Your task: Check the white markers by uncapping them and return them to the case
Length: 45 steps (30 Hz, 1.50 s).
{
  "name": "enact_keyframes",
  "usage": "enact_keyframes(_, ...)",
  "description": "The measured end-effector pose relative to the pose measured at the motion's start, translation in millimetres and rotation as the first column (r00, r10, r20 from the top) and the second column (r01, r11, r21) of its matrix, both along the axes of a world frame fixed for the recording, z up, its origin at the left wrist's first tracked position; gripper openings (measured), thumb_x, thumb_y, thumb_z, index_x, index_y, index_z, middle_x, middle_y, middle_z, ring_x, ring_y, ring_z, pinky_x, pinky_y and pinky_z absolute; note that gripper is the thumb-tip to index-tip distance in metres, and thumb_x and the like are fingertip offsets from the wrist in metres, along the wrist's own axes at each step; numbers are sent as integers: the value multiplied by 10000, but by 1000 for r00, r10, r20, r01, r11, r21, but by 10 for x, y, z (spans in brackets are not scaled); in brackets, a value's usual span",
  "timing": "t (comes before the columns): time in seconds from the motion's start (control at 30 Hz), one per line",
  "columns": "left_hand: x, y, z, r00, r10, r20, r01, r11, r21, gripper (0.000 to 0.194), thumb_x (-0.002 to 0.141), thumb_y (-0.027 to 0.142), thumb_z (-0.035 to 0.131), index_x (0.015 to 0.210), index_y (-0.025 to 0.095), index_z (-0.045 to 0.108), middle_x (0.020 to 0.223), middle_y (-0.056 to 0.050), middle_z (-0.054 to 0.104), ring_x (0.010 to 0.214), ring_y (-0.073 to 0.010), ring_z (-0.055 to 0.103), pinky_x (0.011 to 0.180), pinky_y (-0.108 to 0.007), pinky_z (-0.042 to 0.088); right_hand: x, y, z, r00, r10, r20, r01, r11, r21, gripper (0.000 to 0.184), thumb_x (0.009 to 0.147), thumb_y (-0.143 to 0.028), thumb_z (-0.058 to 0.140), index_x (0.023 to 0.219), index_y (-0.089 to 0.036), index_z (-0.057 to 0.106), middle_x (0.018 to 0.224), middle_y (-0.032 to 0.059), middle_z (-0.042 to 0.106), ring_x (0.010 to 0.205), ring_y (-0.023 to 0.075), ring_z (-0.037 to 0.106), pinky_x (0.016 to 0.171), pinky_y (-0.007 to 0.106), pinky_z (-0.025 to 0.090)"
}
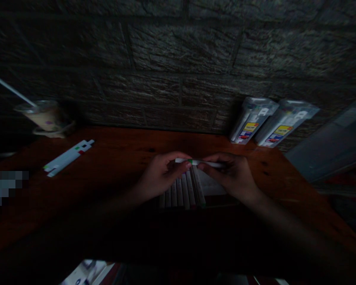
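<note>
A white marker with a green band (195, 162) is held level between my two hands. My left hand (163, 172) pinches its left end, thumb in front. The fingers of my right hand (233, 172) close round its right part. Beneath my hands several white markers (180, 192) lie side by side in a row, their ends toward me. Beside that row, under my right hand, lies a pale flat sheet or pad (212, 184), dim and partly covered by the hand.
Several white markers (68, 156) lie together at the left. Behind them stands a clear cup (44, 116) with a straw, in a holder. Two clear marker cases (250, 120) lean by the brick wall (180, 51) at the right. The wooden table (121, 146) is dark near me.
</note>
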<state>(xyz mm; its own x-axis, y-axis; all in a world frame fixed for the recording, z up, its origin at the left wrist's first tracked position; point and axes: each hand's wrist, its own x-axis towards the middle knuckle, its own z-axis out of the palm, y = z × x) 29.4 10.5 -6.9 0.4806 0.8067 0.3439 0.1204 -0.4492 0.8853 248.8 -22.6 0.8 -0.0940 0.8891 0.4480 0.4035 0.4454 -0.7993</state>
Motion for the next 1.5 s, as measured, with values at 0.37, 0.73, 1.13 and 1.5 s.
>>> enact_keyframes(0.37,6,46,25,991,47,128,-30,991,-129,158,984,312,569,1010,172,639,553,54,543,481,-85,507,481,-205,387,-11,18,55,991,-23,-130,19,999,-29,69,805,-272,813,865,-238,801,826,19,812,711,179,746,655,299,599)
enact_keyframes(0.73,-19,92,58,981,75,177,-36,976,-215,212,944,363,587,979,160,635,518,56,521,463,-99,453,497,-234,342,-12,-12,123,952,18,-306,-59,990,-125,74,807,-275,810,859,-224,800,696,-1,762,504,94,596,465,223,450)
enact_keyframes(1.13,-26,151,-3,946,100,307,15,937,-350,169,892,332,646,914,166,670,525,40,519,460,-96,454,506,-253,334,-5,-32,134,878,82,-471,-199,959,-203,104,833,-354,805,861,-259,835,728,11,764,503,96,564,454,231,453)
enact_keyframes(1.5,-45,166,-34,896,65,439,108,928,-357,235,951,329,619,1014,143,747,621,7,600,494,-100,545,519,-245,437,61,64,56,883,-2,-470,-103,975,-198,219,854,-425,786,809,-211,800,701,32,765,496,109,599,477,238,492)
